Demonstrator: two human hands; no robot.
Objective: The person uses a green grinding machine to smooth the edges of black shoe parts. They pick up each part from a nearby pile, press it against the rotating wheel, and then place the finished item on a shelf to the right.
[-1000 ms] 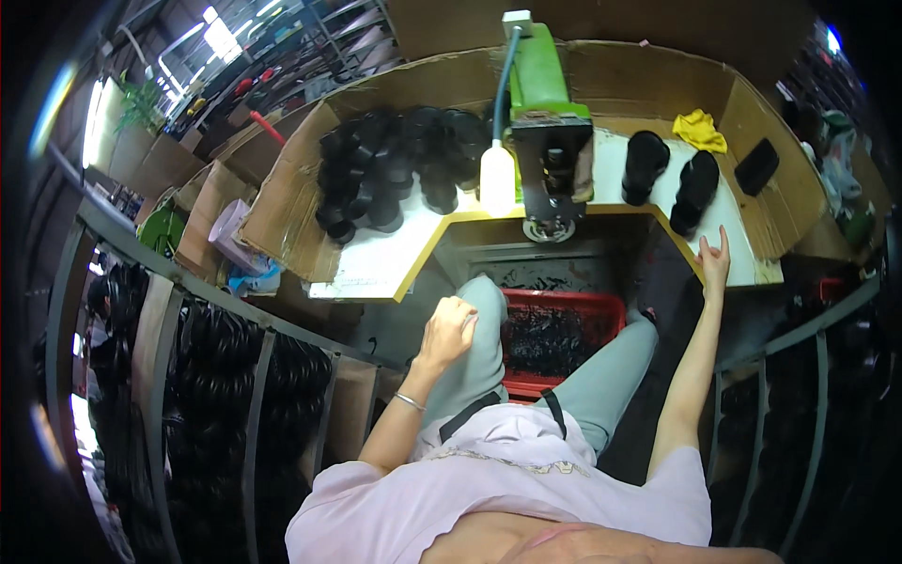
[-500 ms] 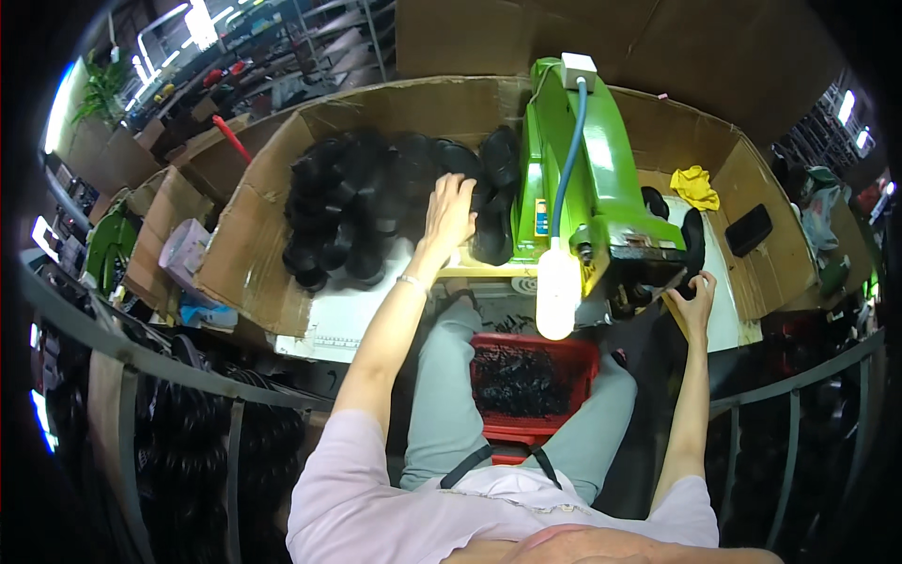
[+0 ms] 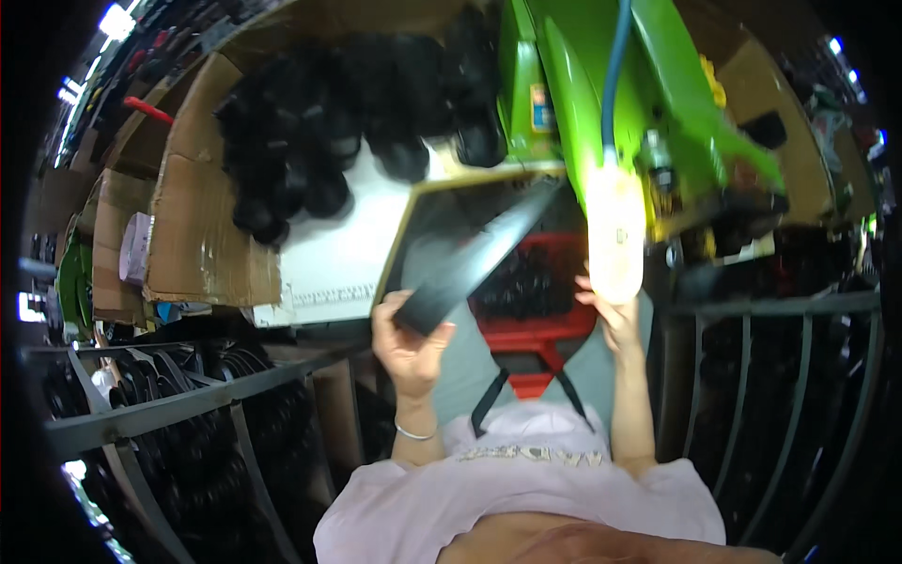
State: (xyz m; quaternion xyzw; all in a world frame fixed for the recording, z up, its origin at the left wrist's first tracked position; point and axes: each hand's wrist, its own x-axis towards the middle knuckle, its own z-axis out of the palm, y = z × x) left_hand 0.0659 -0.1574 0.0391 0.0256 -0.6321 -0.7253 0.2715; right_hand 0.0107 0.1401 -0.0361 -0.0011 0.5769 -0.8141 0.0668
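Note:
My left hand [image 3: 409, 343] is closed on the near end of a long flat black piece [image 3: 470, 268], which slants up and to the right toward the green machine [image 3: 597, 103]. Motion blurs this piece, so I cannot make out its exact kind. Beside the glowing lamp [image 3: 617, 235], my right hand [image 3: 617, 320] is raised with its visible fingers apart and nothing seen in them; the lamp covers part of it. A heap of black shoe-shaped pieces [image 3: 310, 122] lies left of the machine.
Cardboard walls [image 3: 202, 188] surround the white worktop [image 3: 334, 258]. Below it, between my legs, stands a red crate [image 3: 526, 329] with black scraps. Metal rails [image 3: 188, 399] run along both sides. A yellow cloth [image 3: 711, 83] lies right of the machine.
My left hand has drawn back from the heap toward me and now holds the long black piece. My right hand has left the machine's right side and moved left, near the lamp. The view has shifted.

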